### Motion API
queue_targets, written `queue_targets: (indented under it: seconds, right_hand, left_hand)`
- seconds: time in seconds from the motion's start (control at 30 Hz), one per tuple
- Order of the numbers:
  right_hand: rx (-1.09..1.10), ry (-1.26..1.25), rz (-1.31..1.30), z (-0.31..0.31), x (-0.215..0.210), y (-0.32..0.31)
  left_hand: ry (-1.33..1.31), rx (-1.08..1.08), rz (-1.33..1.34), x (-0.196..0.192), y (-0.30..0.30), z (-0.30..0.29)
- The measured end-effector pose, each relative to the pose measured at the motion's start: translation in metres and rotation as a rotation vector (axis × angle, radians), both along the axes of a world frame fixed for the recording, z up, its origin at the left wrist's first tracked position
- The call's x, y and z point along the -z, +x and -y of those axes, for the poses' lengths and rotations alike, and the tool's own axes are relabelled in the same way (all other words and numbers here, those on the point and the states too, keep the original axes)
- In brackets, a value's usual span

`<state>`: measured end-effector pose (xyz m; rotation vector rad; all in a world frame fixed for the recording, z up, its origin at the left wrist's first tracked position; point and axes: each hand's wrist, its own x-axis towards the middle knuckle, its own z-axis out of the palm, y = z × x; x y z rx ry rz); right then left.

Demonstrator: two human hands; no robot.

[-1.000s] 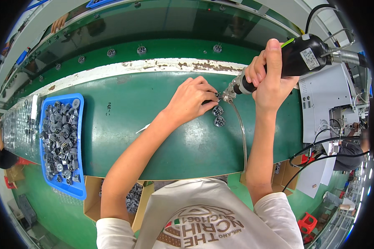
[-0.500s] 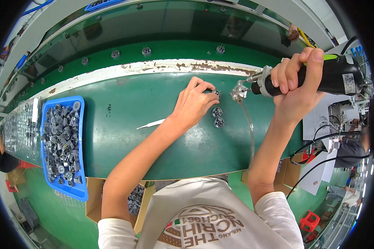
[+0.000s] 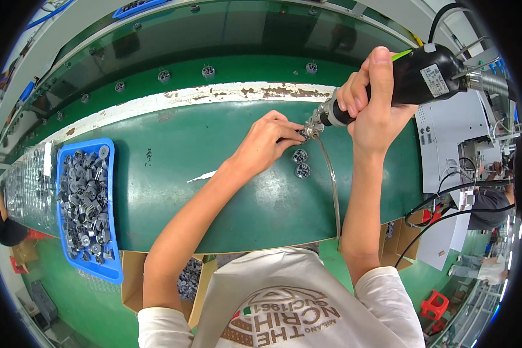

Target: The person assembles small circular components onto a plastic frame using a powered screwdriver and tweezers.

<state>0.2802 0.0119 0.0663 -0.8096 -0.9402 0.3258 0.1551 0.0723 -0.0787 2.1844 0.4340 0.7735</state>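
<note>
My right hand [image 3: 370,98] grips a black electric screwdriver [image 3: 412,78], its metal tip [image 3: 314,124] angled down and to the left. My left hand [image 3: 267,142] pinches a small grey round part [image 3: 302,134] right at that tip, on the green belt [image 3: 174,168]. Two more small grey round parts [image 3: 301,163] lie on the belt just below my left fingers. A thin clear tube [image 3: 332,185] runs from the screwdriver toward me.
A blue tray [image 3: 109,200] full of grey parts sits at the left. White tweezers [image 3: 202,176] lie on the belt beside my left forearm. A white machine [image 3: 441,139] with cables stands at the right. Several grey parts ride the far conveyor [image 3: 207,71].
My right hand has swung the screwdriver back down and left, so its tip meets the part in my left fingers. My left hand stayed nearly in place.
</note>
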Motion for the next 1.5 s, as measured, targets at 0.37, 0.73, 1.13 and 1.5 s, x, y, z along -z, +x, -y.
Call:
queue_targets:
  seconds: [0.37, 0.73, 1.13, 1.5]
  right_hand:
    - [0.068, -0.094, 0.115, -0.004, 0.007, 0.002]
    - [0.049, -0.099, 0.100, -0.010, 0.009, 0.002]
    - [0.124, -0.025, 0.059, 0.022, -0.041, 0.003]
    - [0.185, -0.043, 0.113, 0.035, -0.025, 0.028]
  left_hand:
    - [0.023, -0.004, 0.001, 0.000, 0.000, 0.000]
    - [0.032, -0.009, 0.002, 0.001, -0.001, 0.002]
    - [0.091, 0.027, -0.086, -0.017, -0.011, -0.001]
    - [0.097, 0.146, -0.263, -0.053, -0.050, -0.011]
